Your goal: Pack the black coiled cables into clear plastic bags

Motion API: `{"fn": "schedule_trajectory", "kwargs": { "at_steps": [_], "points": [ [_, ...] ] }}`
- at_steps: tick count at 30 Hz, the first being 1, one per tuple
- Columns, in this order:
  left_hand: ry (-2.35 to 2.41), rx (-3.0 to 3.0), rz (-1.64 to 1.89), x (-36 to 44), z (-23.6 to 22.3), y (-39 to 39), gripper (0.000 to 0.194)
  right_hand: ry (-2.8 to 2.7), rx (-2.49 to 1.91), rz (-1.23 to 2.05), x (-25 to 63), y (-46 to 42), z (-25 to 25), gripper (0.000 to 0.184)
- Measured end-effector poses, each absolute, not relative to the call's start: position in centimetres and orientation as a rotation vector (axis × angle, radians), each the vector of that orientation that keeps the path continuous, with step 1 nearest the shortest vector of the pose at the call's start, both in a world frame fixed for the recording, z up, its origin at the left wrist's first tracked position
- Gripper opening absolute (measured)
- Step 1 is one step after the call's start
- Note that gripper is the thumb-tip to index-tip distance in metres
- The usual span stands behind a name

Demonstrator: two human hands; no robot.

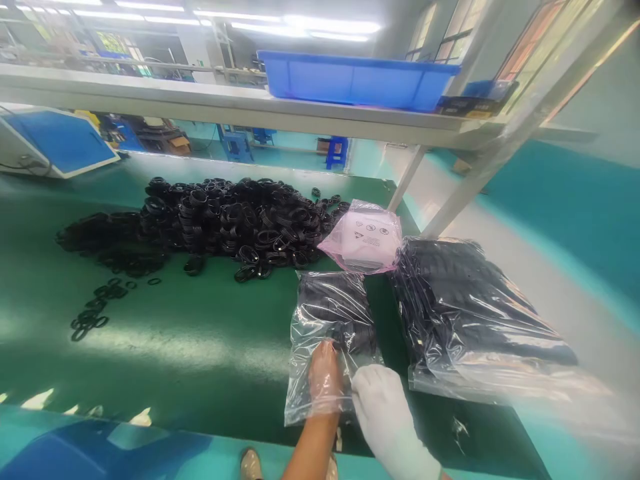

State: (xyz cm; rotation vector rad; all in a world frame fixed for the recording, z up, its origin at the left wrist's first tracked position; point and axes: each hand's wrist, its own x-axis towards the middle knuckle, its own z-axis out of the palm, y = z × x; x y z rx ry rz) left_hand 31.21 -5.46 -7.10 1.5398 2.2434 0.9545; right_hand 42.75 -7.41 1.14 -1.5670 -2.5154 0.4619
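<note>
A clear plastic bag (300, 373) lies flat on the green table, its opening towards me. Rows of black rings (333, 300) fill its far part. My left hand (326, 377), bare, reaches inside through the opening. Its fingers are curled and partly hidden against dark rings at their tips. In a white glove, my right hand (380, 400) pinches the bag's right edge close to the mouth. Just beyond the bag sits a pink plastic bag (370, 233) with white contents and printed symbols.
A large heap of black rings (240, 220) covers the table's (200, 387) back middle, with loose ones at left. Filled clear bags (465, 307) are stacked at right. Overhead, a shelf (200, 103) carries a blue bin (355, 83). A blue-and-white box (60, 140) stands back left.
</note>
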Motion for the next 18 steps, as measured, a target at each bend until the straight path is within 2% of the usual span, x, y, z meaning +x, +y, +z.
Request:
{"fn": "schedule_trajectory", "kwargs": {
  "at_steps": [7, 12, 18],
  "points": [
    [2.136, 1.564, 0.998, 31.7, -6.9, -4.6, 0.034, -2.373, -1.447, 0.459, 43.4, -7.1, 0.6, 0.018],
    [2.151, 1.551, 1.006, 31.8, -6.2, -4.5, 0.037, -2.319, -1.471, 0.524, 44.0, -7.8, 1.1, 0.017],
    [2.209, 1.197, 0.915, 31.8, -5.2, -5.4, 0.034, -2.474, -1.509, 0.984, 45.1, -8.7, 4.3, 0.025]
  ]
}}
